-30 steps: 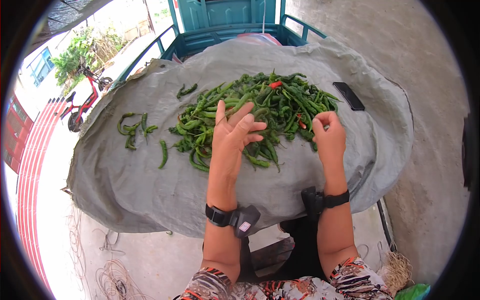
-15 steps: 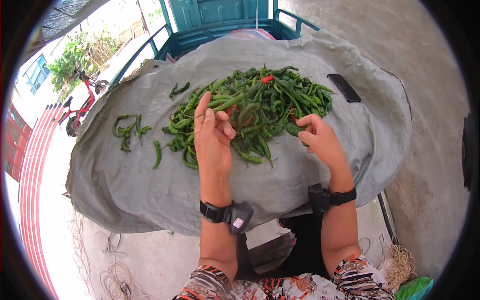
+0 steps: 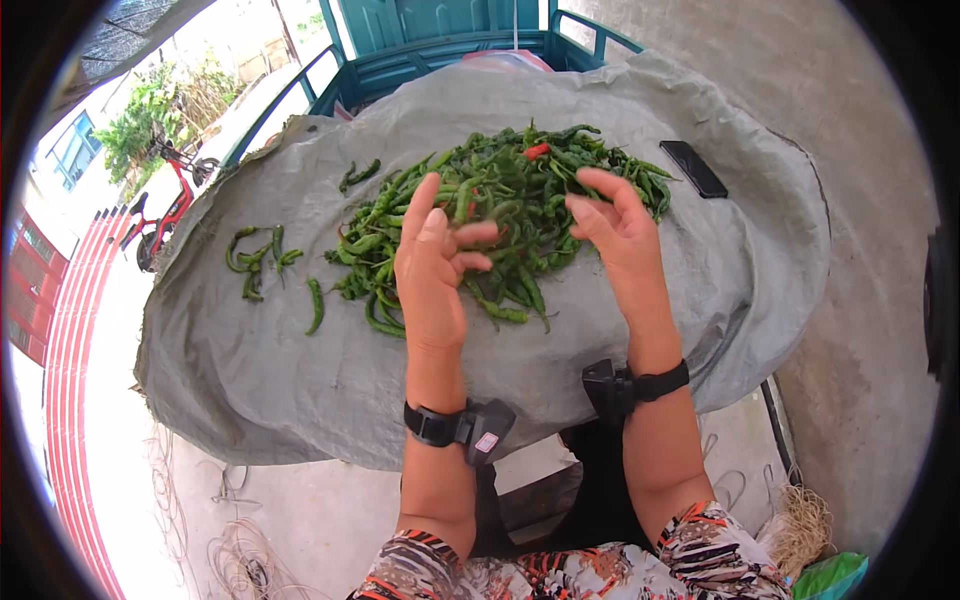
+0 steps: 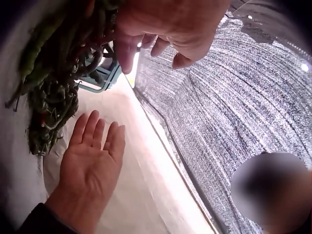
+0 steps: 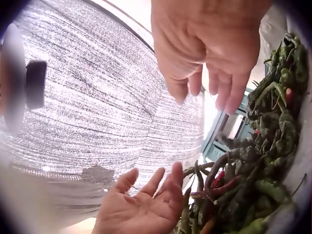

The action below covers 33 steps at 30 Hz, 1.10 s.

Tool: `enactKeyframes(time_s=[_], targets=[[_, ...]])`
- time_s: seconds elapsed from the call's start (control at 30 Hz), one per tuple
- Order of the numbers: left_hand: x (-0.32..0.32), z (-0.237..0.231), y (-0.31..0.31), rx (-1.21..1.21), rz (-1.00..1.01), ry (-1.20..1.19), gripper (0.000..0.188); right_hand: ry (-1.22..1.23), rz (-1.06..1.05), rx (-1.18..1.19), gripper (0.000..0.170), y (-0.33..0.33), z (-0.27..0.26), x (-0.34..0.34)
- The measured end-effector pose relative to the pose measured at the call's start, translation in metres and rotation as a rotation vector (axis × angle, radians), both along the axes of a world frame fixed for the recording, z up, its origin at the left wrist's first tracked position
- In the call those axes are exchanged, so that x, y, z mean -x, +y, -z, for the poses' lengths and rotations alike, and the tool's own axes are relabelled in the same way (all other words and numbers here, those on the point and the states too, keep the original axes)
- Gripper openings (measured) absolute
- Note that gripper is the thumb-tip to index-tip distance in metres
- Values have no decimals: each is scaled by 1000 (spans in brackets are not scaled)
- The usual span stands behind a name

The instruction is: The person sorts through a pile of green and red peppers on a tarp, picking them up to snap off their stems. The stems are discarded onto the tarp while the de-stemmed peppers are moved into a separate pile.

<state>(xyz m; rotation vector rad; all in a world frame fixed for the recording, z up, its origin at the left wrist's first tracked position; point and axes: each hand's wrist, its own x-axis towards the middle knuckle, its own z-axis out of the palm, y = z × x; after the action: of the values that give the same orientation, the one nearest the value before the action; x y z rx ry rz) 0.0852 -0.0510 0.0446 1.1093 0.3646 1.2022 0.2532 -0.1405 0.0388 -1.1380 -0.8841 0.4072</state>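
On the grey sheet (image 3: pixel 290 390), the heap of green peppers (image 3: pixel 515 185) looks tangled, so pulling one out could drag its neighbours along or snap a stem; a careless brush from either hand might also send loose ones sliding down. The heap lies just beyond and between the two hands, partly hidden by the fingers in the head view. The left hand (image 3: pixel 432 275) has its fingers spread, and the right hand (image 3: pixel 630 240) is loosely bent; neither shows a pepper pinched. Farther left lies a lone pepper (image 3: pixel 315 305). The phone (image 3: pixel 693 169) sits near the heap's right side, where a wide sweep of the right hand could knock it.
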Motion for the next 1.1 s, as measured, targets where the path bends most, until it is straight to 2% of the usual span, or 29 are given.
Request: enactKeyframes(time_s=[0.13,0.2,0.37,0.53,0.63,0.73,0.83,0.93,1.1], targets=[[6,-3,1,-62,8,79,46,-530,184,638,43,-2,27,-13],[7,-4,0,-80,12,99,42,-747,249,927,43,-9,18,2],[10,-4,-3,-176,58,125,37,-781,279,886,28,-4,24,2],[17,-8,-5,-185,269,173,34,-806,301,861,20,-6,30,3],[18,-11,-5,-132,313,248,29,-634,337,794,24,-8,24,6],[13,-3,-1,-100,270,300,29,-496,320,532,32,-9,20,-1],[8,-3,-5,-56,214,326,31,-218,-111,292,35,-16,7,1],[5,1,-3,-60,258,305,34,-26,-489,239,30,-25,-10,20],[8,3,0,-30,307,249,38,-33,-503,237,30,-22,-6,19]])
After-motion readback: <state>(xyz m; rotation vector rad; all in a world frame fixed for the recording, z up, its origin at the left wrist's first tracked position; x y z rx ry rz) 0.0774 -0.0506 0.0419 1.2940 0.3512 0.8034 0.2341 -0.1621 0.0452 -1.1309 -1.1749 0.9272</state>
